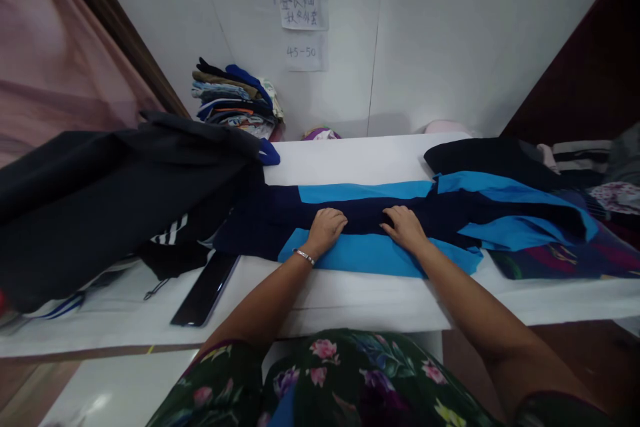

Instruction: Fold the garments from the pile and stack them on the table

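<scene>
A navy and bright-blue jacket point(360, 212) lies stretched sideways across the white table, its long edges turned into a narrow strip. My left hand point(327, 230) rests on its middle, fingers loosely bent over the navy cloth, palm side down. To the right, my right hand point(404, 225) lies on the same strip with thumb and fingers apart. A gap of navy fabric shows between the two hands. The jacket's right end spreads into loose blue and navy flaps, and its left end passes beside a dark garment.
A large dark grey garment point(115, 193) is heaped at left, near a black phone point(206, 290). Folded clothes point(235, 103) are stacked at the back left. More clothes point(490, 160) lie at right. Handwritten paper signs point(303, 7) hang on the wall behind the table point(350, 160).
</scene>
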`<state>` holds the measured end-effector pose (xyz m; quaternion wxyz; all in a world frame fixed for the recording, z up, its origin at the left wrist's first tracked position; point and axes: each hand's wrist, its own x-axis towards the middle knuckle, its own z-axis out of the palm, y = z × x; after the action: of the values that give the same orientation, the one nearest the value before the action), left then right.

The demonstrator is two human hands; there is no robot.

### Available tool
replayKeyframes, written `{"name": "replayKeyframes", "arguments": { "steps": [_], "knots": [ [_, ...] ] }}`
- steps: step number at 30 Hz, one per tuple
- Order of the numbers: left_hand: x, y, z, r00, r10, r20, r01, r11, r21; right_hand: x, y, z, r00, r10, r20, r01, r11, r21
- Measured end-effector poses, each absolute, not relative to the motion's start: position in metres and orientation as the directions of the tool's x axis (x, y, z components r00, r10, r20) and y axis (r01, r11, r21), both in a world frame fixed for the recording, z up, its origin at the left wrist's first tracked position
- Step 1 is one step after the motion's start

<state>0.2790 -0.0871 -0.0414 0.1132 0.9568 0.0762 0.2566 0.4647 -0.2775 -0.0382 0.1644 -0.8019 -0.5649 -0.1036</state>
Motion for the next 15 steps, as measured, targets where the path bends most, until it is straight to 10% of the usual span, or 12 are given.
{"name": "replayKeyframes", "arguments": {
  "steps": [15],
  "knots": [
    [0.273,-0.095,-0.035,0.911,0.244,0.332,0.152,-0.948,0.279,0.471,-0.282,-0.048,0.3,0.926,0.23,0.954,-0.294,-0.058]
  ]
}}
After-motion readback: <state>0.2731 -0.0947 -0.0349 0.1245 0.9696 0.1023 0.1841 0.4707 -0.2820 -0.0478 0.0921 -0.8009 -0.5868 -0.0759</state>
